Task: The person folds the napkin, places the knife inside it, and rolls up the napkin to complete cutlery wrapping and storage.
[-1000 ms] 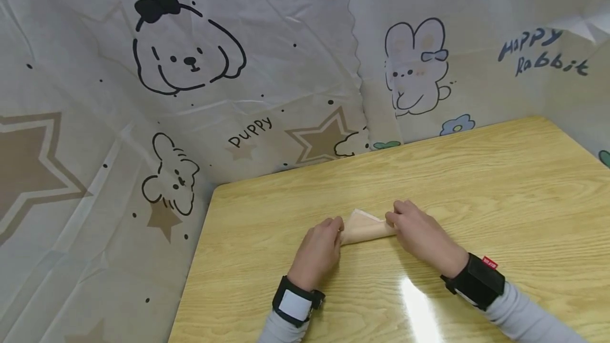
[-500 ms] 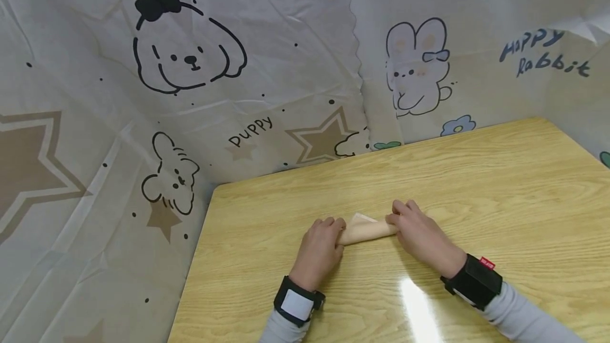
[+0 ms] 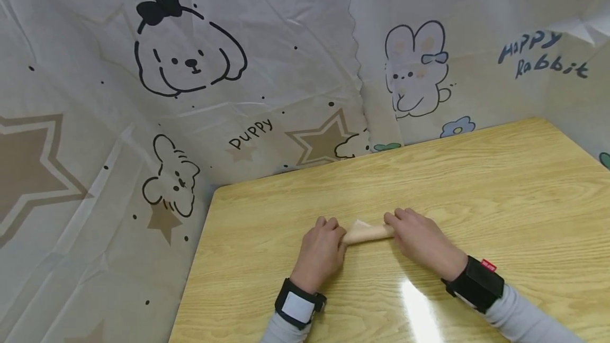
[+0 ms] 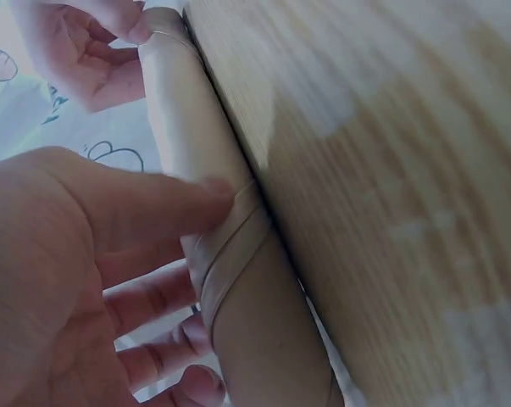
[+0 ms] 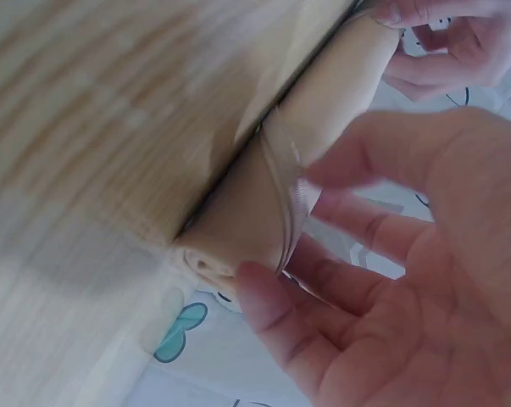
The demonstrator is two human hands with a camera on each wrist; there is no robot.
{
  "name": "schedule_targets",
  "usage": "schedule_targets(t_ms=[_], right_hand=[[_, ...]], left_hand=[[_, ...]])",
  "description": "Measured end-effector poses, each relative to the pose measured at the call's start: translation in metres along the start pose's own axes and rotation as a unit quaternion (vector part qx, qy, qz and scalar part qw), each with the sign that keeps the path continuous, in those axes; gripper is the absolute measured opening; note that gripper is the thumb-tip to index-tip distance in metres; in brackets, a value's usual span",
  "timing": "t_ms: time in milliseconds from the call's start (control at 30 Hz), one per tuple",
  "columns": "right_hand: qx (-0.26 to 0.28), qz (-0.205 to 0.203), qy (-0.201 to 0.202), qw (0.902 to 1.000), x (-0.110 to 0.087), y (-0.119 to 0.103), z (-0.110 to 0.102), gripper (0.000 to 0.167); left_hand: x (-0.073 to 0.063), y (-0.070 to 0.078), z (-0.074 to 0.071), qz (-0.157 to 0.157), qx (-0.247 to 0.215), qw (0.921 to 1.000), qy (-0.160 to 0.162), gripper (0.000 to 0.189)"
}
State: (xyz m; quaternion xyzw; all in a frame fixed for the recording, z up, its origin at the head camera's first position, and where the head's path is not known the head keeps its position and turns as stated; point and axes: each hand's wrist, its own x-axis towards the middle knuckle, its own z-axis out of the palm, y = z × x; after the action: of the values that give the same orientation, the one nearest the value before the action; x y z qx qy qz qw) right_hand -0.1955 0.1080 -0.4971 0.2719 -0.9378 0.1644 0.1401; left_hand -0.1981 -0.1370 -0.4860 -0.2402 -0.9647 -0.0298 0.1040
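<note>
A beige cloth, rolled into a slim tube, lies across the wooden table, with a pale pointed corner sticking up behind it. My left hand grips the roll's left part, while my right hand holds the right end. In the left wrist view, the thumb presses the near side of the rolled cloth beside slanting folded edges, and the fingers reach around beyond. The right wrist view shows the spiral end of the roll, with the thumb and fingers curled about it.
The wood-grain table extends on all sides of the hands. A white sheet printed with cartoon animals and stars hangs behind the table and down its left side. Both wrists wear black straps.
The cloth has rolled up further toward its far corner, so less of that pale corner shows. The right hand has come slightly nearer the body, and the left has shifted a little right.
</note>
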Motion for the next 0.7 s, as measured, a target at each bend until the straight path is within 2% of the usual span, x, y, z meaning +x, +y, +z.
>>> schedule_targets(t_ms=[200, 333, 467, 700], right_hand=[[0.033, 0.002, -0.013, 0.9994, -0.002, 0.002, -0.001, 0.018], [0.001, -0.008, 0.001, 1.0000, -0.001, 0.006, -0.003, 0.017], [-0.023, -0.014, 0.021, 0.9994, 0.002, 0.007, -0.003, 0.018], [0.054, 0.010, 0.000, 0.9985, 0.002, 0.005, -0.005, 0.022]], left_hand=[[-0.002, 0.000, -0.004, -0.011, -0.029, 0.9993, -0.021, 0.014], [0.001, -0.001, -0.005, -0.030, -0.070, 0.9967, -0.026, 0.015], [0.003, -0.001, -0.002, -0.043, -0.083, 0.9956, -0.013, 0.007], [0.004, 0.001, 0.006, -0.066, -0.097, 0.9931, 0.001, 0.022]])
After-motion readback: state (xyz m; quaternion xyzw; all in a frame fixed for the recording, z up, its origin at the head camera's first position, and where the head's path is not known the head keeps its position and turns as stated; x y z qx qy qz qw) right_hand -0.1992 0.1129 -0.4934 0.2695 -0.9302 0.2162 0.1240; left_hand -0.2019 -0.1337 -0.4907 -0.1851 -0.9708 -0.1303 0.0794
